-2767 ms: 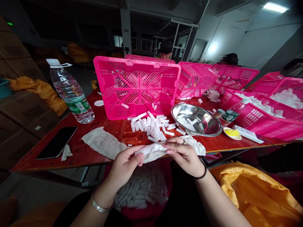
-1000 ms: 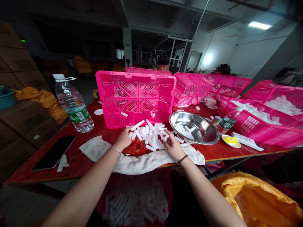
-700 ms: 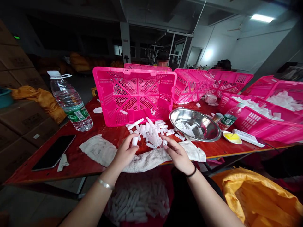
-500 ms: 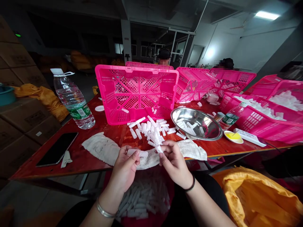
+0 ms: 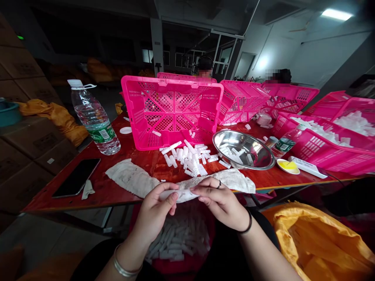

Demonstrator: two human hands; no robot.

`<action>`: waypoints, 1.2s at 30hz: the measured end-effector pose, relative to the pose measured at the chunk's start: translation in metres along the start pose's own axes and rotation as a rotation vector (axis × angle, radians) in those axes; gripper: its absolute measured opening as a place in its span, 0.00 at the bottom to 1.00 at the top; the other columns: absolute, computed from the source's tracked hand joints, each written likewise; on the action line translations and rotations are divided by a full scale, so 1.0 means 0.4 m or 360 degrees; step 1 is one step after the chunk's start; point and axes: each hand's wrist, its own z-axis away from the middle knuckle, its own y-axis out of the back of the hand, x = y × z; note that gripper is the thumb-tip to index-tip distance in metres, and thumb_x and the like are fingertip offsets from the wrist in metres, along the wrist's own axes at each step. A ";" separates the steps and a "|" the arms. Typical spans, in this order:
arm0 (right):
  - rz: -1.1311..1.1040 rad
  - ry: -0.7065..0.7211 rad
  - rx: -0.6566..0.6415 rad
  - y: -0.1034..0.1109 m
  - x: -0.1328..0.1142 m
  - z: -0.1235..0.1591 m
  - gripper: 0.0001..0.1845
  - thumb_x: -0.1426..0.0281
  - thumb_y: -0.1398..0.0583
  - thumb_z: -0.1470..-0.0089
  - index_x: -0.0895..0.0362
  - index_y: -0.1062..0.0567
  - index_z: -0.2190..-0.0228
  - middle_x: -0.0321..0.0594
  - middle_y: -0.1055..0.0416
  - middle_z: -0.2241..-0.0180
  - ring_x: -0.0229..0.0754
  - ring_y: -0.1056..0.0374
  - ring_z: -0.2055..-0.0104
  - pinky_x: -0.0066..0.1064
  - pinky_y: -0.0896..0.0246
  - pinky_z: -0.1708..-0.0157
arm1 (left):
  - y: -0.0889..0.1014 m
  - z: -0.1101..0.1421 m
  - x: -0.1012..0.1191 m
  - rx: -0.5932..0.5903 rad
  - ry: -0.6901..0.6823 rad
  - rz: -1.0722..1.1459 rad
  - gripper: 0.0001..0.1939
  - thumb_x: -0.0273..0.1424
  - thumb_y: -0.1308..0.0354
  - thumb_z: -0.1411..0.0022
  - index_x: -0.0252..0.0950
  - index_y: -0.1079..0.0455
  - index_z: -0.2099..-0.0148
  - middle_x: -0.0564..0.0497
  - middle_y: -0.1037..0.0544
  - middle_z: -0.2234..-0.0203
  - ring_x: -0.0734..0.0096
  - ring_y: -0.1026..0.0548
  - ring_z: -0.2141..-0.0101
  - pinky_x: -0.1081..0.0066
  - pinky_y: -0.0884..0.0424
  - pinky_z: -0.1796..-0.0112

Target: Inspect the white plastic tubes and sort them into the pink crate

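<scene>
My left hand [image 5: 155,210] is closed round a white translucent plastic tube [image 5: 182,194], held level above the table's front edge. The fingertips of my right hand [image 5: 224,205] are pinched at the tube's right end; whether a separate small piece sits between them is hidden. Just beyond my hands, a white cloth [image 5: 130,177] lies along the edge. Behind it is a heap of loose white tubes [image 5: 187,156], spilling from the mouth of a pink crate [image 5: 126,111] tipped on its side. Many more tubes [image 5: 177,242] fill a container below the table, between my arms.
A steel bowl [image 5: 252,142] with a few tubes stands right of the heap. Farther right are a yellow-filled dish [image 5: 288,166], a water bottle [image 5: 285,144] and a pink crate [image 5: 331,156]. Left are a large bottle [image 5: 101,128] and a phone [image 5: 77,177]. An orange sack [image 5: 316,242] gapes lower right.
My right hand has come down and left to meet the tube in my left hand. The small white piece it held upright no longer shows separately. The view has shifted slightly.
</scene>
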 end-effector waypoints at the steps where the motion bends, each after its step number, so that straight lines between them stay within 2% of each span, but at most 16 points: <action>1: -0.0020 -0.0012 -0.0057 0.002 -0.002 -0.001 0.17 0.75 0.44 0.43 0.54 0.27 0.52 0.44 0.30 0.62 0.39 0.33 0.58 0.33 0.34 0.58 | -0.003 0.005 0.006 -0.0032 -0.0026 -0.0160 0.13 0.38 0.39 0.44 0.35 0.30 0.59 0.56 0.30 0.81 0.78 0.34 0.81 0.78 0.37 0.78; 3: -0.0141 -0.0142 -0.0051 -0.007 -0.004 -0.001 0.14 0.72 0.43 0.43 0.55 0.26 0.55 0.43 0.29 0.64 0.38 0.32 0.62 0.32 0.33 0.61 | -0.008 0.015 0.016 -0.0056 -0.0192 -0.0450 0.12 0.37 0.40 0.43 0.36 0.29 0.59 0.51 0.25 0.74 0.73 0.29 0.75 0.76 0.32 0.74; 6: -0.0613 -0.0573 0.0254 -0.036 0.001 0.005 0.09 0.67 0.41 0.44 0.56 0.27 0.61 0.37 0.30 0.73 0.34 0.33 0.73 0.27 0.33 0.73 | 0.000 0.023 0.018 -0.0058 -0.0664 -0.0820 0.11 0.32 0.43 0.40 0.40 0.29 0.54 0.48 0.25 0.59 0.66 0.26 0.58 0.71 0.28 0.59; 8: -0.0941 -0.0799 0.0476 -0.051 0.010 0.009 0.10 0.64 0.40 0.45 0.57 0.29 0.64 0.33 0.32 0.78 0.32 0.36 0.78 0.25 0.36 0.77 | 0.015 0.022 0.009 -0.0102 -0.0994 -0.1074 0.17 0.26 0.47 0.38 0.44 0.32 0.47 0.48 0.27 0.52 0.66 0.30 0.51 0.69 0.32 0.50; 11: -0.1166 -0.0910 0.0553 -0.055 0.019 0.009 0.12 0.63 0.38 0.48 0.58 0.28 0.64 0.33 0.31 0.80 0.31 0.36 0.79 0.24 0.37 0.76 | 0.038 0.020 -0.008 -0.0178 -0.1304 -0.1346 0.25 0.21 0.49 0.38 0.47 0.38 0.41 0.49 0.29 0.49 0.66 0.31 0.48 0.68 0.35 0.47; 13: -0.1176 -0.0944 0.0511 -0.050 0.017 0.005 0.12 0.63 0.37 0.49 0.58 0.27 0.66 0.33 0.31 0.80 0.31 0.36 0.78 0.24 0.36 0.76 | 0.042 0.022 -0.016 -0.0186 -0.1236 -0.1337 0.24 0.23 0.48 0.38 0.45 0.38 0.41 0.48 0.26 0.52 0.65 0.28 0.52 0.68 0.32 0.51; 15: -0.1107 -0.0928 0.0491 -0.044 0.010 -0.001 0.11 0.64 0.36 0.51 0.59 0.26 0.69 0.34 0.31 0.78 0.31 0.35 0.77 0.25 0.35 0.76 | 0.033 0.028 -0.021 -0.0249 -0.0846 -0.1143 0.20 0.30 0.49 0.36 0.40 0.37 0.42 0.46 0.22 0.63 0.67 0.24 0.64 0.71 0.26 0.62; 17: -0.1038 -0.0866 0.0476 -0.041 0.003 -0.006 0.09 0.65 0.35 0.52 0.59 0.26 0.71 0.35 0.31 0.76 0.31 0.35 0.77 0.25 0.35 0.76 | 0.018 0.036 -0.025 -0.0383 -0.0326 -0.0859 0.21 0.37 0.55 0.33 0.33 0.37 0.43 0.49 0.24 0.76 0.71 0.27 0.79 0.75 0.29 0.78; 18: -0.1021 -0.0836 0.0463 -0.040 0.001 -0.008 0.09 0.66 0.35 0.52 0.59 0.25 0.72 0.35 0.30 0.74 0.31 0.35 0.77 0.25 0.35 0.76 | 0.011 0.039 -0.028 -0.0422 -0.0154 -0.0762 0.22 0.39 0.58 0.32 0.31 0.36 0.44 0.51 0.26 0.80 0.73 0.29 0.82 0.76 0.32 0.82; 19: -0.1015 -0.0817 0.0447 -0.040 0.000 -0.010 0.08 0.66 0.35 0.52 0.59 0.25 0.72 0.35 0.30 0.73 0.31 0.35 0.77 0.25 0.35 0.76 | 0.006 0.041 -0.032 -0.0415 -0.0106 -0.0735 0.23 0.40 0.58 0.32 0.31 0.36 0.45 0.51 0.27 0.80 0.73 0.30 0.83 0.76 0.33 0.83; 20: -0.1013 -0.0812 0.0433 -0.040 0.000 -0.010 0.08 0.66 0.35 0.52 0.59 0.25 0.72 0.35 0.30 0.74 0.31 0.35 0.77 0.25 0.35 0.77 | 0.003 0.043 -0.036 -0.0364 -0.0188 -0.0781 0.22 0.40 0.56 0.33 0.31 0.35 0.46 0.49 0.25 0.77 0.71 0.27 0.79 0.75 0.30 0.79; 22: -0.1005 -0.0814 0.0432 -0.041 0.002 -0.009 0.08 0.66 0.36 0.51 0.59 0.25 0.71 0.35 0.31 0.75 0.31 0.35 0.78 0.25 0.34 0.77 | 0.002 0.043 -0.045 -0.0206 -0.0548 -0.0983 0.18 0.37 0.50 0.36 0.34 0.33 0.47 0.45 0.22 0.65 0.66 0.23 0.65 0.71 0.26 0.64; 24: -0.0988 -0.0793 0.0453 -0.043 0.005 -0.006 0.07 0.66 0.36 0.50 0.58 0.25 0.71 0.35 0.31 0.76 0.31 0.35 0.78 0.25 0.34 0.77 | 0.004 0.042 -0.050 -0.0099 -0.0775 -0.1106 0.17 0.34 0.47 0.37 0.37 0.32 0.47 0.45 0.24 0.55 0.63 0.26 0.55 0.68 0.30 0.54; 30: -0.0971 -0.0729 0.0434 -0.048 0.011 0.006 0.06 0.68 0.37 0.50 0.58 0.24 0.70 0.36 0.31 0.73 0.30 0.36 0.78 0.25 0.35 0.78 | -0.007 0.046 -0.038 -0.0216 -0.0364 -0.0843 0.17 0.37 0.50 0.36 0.36 0.32 0.49 0.47 0.21 0.63 0.66 0.23 0.64 0.70 0.26 0.62; 34: -0.0887 -0.0669 0.0480 -0.058 0.005 0.017 0.06 0.69 0.40 0.45 0.57 0.23 0.70 0.34 0.34 0.77 0.32 0.35 0.75 0.27 0.34 0.71 | -0.016 0.049 -0.048 -0.0095 -0.0436 -0.0841 0.17 0.36 0.47 0.38 0.37 0.31 0.49 0.46 0.24 0.56 0.64 0.26 0.56 0.69 0.30 0.54; 36: -0.0789 -0.0587 0.0517 -0.067 0.000 0.026 0.09 0.70 0.43 0.42 0.55 0.22 0.63 0.36 0.34 0.76 0.34 0.35 0.71 0.29 0.35 0.66 | -0.024 0.047 -0.056 -0.0048 -0.0358 -0.0696 0.16 0.37 0.45 0.39 0.37 0.31 0.50 0.46 0.23 0.60 0.66 0.26 0.59 0.72 0.30 0.58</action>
